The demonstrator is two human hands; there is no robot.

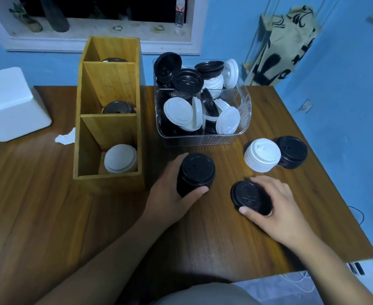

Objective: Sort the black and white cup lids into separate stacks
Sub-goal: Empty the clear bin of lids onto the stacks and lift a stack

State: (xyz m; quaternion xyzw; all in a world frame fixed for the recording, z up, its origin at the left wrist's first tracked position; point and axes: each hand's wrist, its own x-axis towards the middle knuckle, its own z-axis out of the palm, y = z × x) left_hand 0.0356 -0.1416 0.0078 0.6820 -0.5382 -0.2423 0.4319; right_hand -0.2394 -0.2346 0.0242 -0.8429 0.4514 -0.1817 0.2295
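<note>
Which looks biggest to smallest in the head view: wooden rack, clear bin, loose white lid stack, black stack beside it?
Largest: wooden rack
clear bin
white lid stack and black stack beside it: about alike, unranked

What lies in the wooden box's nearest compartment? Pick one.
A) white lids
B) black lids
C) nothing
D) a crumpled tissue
A: white lids sit at the bottom of the nearest compartment of the box.
</note>
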